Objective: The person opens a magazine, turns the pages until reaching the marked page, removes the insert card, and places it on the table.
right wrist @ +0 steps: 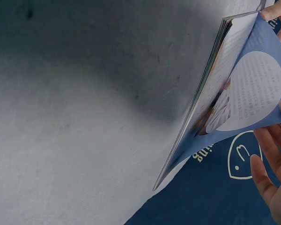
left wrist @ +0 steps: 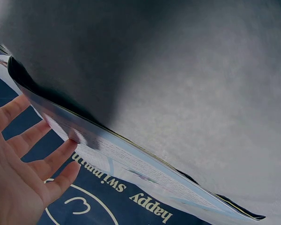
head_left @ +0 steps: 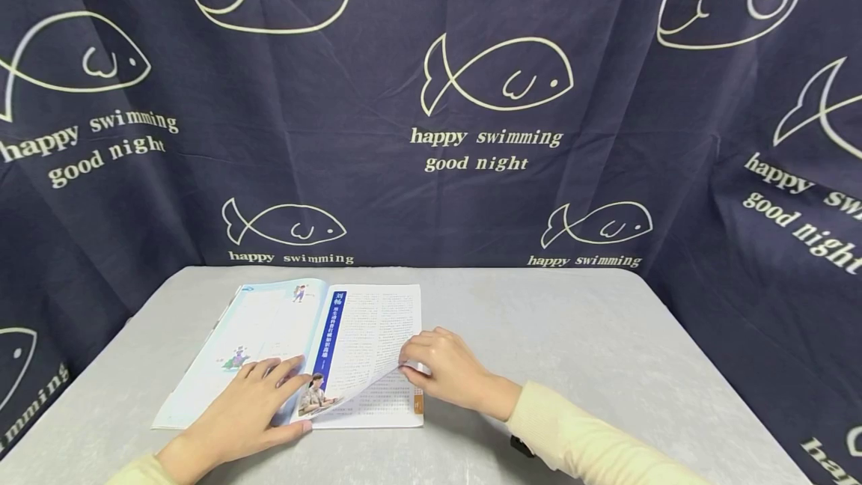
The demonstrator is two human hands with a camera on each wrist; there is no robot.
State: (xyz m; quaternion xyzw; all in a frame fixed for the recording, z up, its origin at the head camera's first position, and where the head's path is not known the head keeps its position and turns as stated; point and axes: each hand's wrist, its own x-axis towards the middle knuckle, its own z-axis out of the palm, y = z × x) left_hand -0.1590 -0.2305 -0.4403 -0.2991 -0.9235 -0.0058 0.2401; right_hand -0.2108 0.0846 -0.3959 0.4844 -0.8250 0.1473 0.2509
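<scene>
An open magazine (head_left: 195,384) lies on the table, its left page pale blue with small cartoon figures. My left hand (head_left: 245,412) rests spread over the lower part near the spine, thumb at the bottom edge. At the right edge, my right hand (head_left: 450,367) pinches a page (head_left: 367,335) between thumb and fingers. That page has a blue title strip and curls up from its lower corner, baring part of the printed page beneath. In the right wrist view, the lifted page's underside (right wrist: 260,91) shows blue with a white text oval.
The grey table (head_left: 539,335) stretches to the right of and behind the magazine. A dark blue curtain (head_left: 377,118) with fish drawings and lettering hangs around the back and sides. Something small and black (head_left: 521,446) shows under the right sleeve.
</scene>
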